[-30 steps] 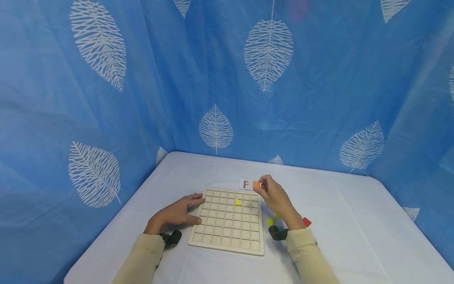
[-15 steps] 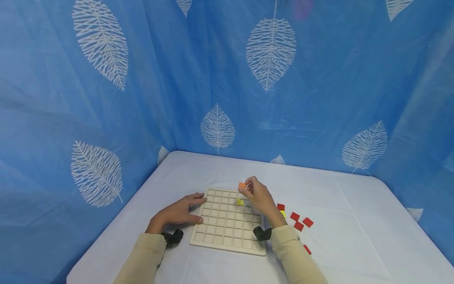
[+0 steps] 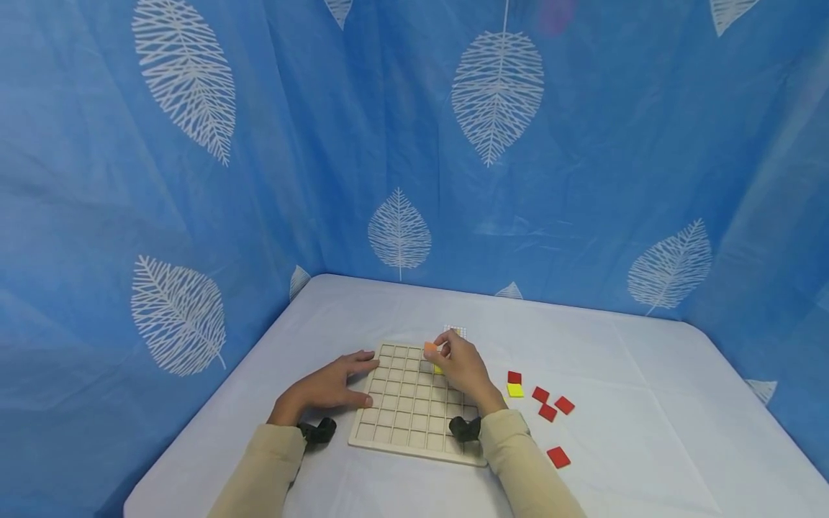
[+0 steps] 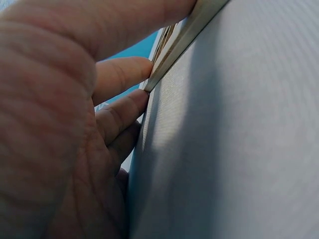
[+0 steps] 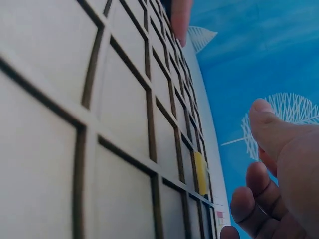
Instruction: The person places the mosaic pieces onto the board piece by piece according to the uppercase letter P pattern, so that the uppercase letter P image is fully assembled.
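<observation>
A pale wooden grid board (image 3: 414, 410) lies on the white table. My left hand (image 3: 327, 385) rests along its left edge, fingers extended and the thumb touching the rim; in the left wrist view the fingertips (image 4: 142, 67) meet the board's side. Above the board's far rows, my right hand (image 3: 463, 367) pinches an orange square tile (image 3: 430, 347) between thumb and fingers. Just below it a yellow tile (image 3: 438, 370) sits in one cell, partly covered by the hand. The right wrist view shows that yellow tile (image 5: 200, 173) too, while the orange one is largely hidden behind the thumb.
Right of the board lie several red tiles (image 3: 558, 457) and a yellow tile (image 3: 514, 391) touching one of the red ones. Behind the right hand is a small printed grid card (image 3: 456, 331), partly covered. A blue leaf-patterned curtain (image 3: 414, 144) encloses the table's back and sides.
My right hand has carried the orange tile left from beside the card to over the board, and lower. Tiles formerly behind the right arm now show. The left hand stays put.
</observation>
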A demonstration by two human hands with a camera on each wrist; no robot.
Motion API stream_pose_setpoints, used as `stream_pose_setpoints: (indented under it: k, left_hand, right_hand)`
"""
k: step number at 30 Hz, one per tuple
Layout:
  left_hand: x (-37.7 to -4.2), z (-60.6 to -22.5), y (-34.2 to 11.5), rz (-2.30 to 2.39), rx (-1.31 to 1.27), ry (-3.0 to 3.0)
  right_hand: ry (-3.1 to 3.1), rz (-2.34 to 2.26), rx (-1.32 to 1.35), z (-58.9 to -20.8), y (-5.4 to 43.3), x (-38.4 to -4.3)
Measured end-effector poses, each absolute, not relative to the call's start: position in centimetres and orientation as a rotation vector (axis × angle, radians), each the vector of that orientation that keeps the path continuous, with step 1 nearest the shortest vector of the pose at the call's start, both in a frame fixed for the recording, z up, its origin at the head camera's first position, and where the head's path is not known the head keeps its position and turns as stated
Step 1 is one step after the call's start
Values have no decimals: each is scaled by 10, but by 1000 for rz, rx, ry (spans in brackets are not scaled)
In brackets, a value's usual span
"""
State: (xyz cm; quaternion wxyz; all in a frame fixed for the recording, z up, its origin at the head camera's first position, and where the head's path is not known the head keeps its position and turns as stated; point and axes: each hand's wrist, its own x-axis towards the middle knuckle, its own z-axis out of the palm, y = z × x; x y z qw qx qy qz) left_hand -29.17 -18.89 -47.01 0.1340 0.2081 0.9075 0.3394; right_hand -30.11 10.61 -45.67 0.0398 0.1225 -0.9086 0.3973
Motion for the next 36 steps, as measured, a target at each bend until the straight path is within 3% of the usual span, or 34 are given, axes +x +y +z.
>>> stream_pose_setpoints:
  k: [36]
  left_hand:
    - [-291,-469,-186,997,612,2627]
  right_hand:
    - [-2858,1004,347,-460,95,-294]
